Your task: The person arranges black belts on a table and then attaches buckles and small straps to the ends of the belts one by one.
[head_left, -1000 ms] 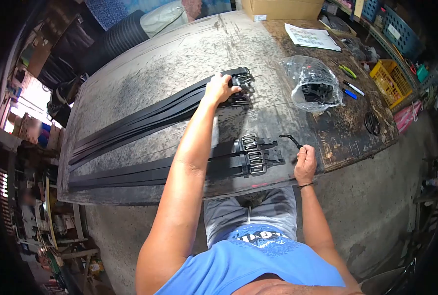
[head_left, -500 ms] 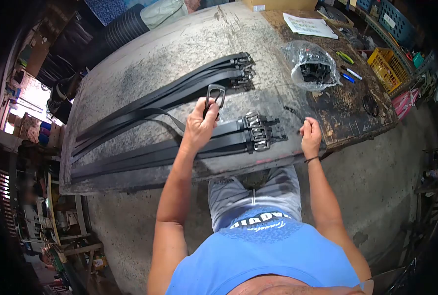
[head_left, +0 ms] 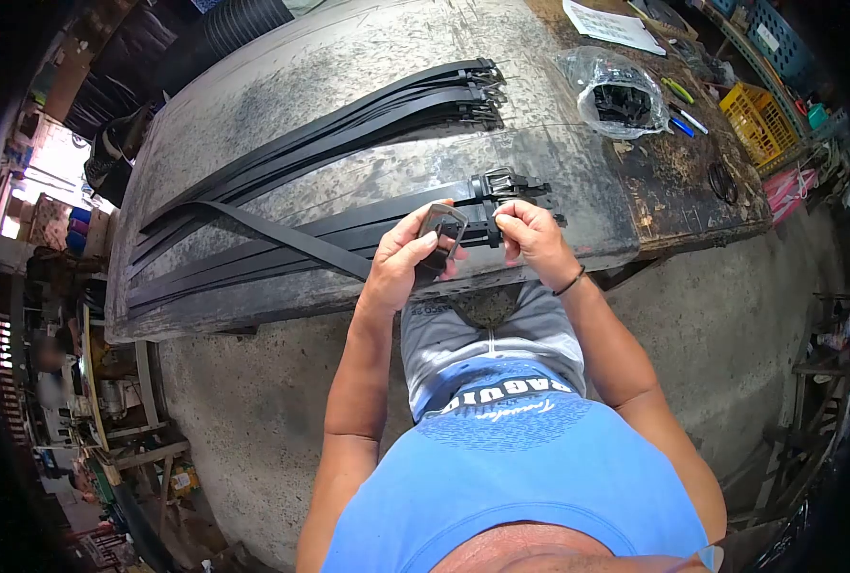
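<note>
My left hand [head_left: 401,260] is closed around the buckle end of a black belt [head_left: 296,241], with the metal buckle frame [head_left: 462,225] standing up from its fingers. The strap trails left across the table. My right hand [head_left: 540,241] is close beside the buckle, thumb and fingers pinched together. Whatever lies between those fingertips is too small or hidden to tell. Behind both hands lies a bundle of black belts [head_left: 205,288], its buckles [head_left: 501,181] at the right end. Farther back rests a second belt bundle [head_left: 349,122].
On the table [head_left: 282,115], an open plastic bag [head_left: 578,69] holds black pieces. Near it are green-handled pliers [head_left: 676,91], a blue pen [head_left: 681,127], a white pen [head_left: 694,121] and paper [head_left: 616,27]. A yellow crate [head_left: 757,122] stands beyond the right edge.
My right hand has moved left from the table's right part to the buckle. My left hand has come lower and nearer my body with the belt. The view has shifted slightly.
</note>
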Available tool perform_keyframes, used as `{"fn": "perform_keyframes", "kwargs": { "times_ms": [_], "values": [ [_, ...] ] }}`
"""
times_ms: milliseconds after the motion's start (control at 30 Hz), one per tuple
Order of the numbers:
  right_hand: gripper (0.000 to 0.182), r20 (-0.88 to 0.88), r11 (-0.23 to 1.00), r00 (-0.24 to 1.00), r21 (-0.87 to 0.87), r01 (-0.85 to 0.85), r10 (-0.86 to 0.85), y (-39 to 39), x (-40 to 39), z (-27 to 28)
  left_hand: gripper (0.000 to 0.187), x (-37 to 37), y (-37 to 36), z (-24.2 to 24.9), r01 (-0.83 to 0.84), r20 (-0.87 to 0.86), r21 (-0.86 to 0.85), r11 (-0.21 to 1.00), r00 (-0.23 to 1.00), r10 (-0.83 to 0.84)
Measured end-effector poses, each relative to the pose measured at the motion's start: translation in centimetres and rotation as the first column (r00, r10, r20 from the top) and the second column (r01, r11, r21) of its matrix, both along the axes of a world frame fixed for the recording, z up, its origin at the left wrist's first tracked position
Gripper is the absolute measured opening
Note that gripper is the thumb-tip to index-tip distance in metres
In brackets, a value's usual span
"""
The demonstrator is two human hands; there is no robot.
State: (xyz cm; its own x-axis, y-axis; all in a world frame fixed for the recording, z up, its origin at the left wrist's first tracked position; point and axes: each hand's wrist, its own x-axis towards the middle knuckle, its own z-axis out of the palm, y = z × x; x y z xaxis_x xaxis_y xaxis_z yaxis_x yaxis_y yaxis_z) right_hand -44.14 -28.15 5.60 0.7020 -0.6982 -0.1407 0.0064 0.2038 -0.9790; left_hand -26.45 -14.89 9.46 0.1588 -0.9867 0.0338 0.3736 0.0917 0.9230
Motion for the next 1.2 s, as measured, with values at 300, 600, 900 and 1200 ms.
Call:
{"fn": "perform_keyframes", "kwargs": {
  "times_ms": [300,600,900,1200],
  "values": [
    [0.014,0.262,0.891,0.956,0.391,-0.231,0.132,0.6,-0.3,0.0,0.039,-0.5,-0.4,-0.4,0.167,0.021,0.067,0.984,0.985,-0.169],
    [0.022,0.132,0.665,0.991,-0.738,0.116,-0.026,0.0,-1.0,2.8,0.018,-3.2,-2.1,-0.5,-0.033,0.568,0.195,0.980,0.818,-0.085],
    [0.012,-0.065,0.786,0.996,-0.618,0.004,-0.056,-1.1,-2.6,3.3,0.029,-3.9,-2.4,-0.2,-0.070,0.612,0.086,0.994,0.791,0.003],
    [0.014,-0.106,0.856,0.989,-0.515,0.038,-0.108,0.4,-3.0,4.9,0.023,-4.1,-2.7,-0.2,-0.101,0.688,0.110,0.989,0.726,-0.003]
  ]
}}
